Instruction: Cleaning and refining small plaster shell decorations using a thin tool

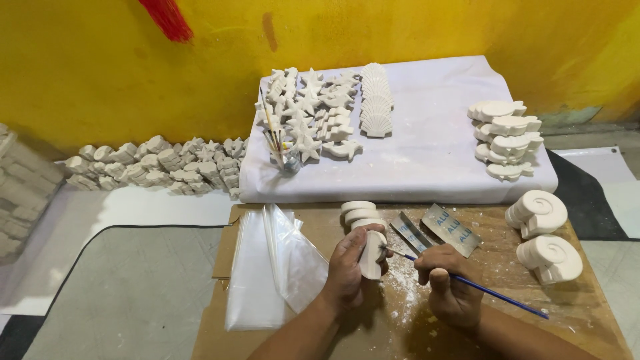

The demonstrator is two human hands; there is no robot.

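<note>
My left hand (348, 267) grips a small white plaster piece (372, 255), held upright on its edge over the wooden board (320, 233). A thin blue-handled brush (480, 287) sits in my right hand (448, 283), slanting up to the left. Its tip touches the plaster piece's right side. White dust lies on the board under both hands. Just beyond my left hand, three more flat white pieces (359, 215) lie in a short stack.
Clear plastic bags (273, 267) lie at the board's left. Two metal strips (437, 230) and two spiral shell casts (541, 233) are at the right. Behind, a white cloth (433, 153) carries rows of starfish, fish and shell casts, a brush cup (287, 159). More casts pile by the yellow wall.
</note>
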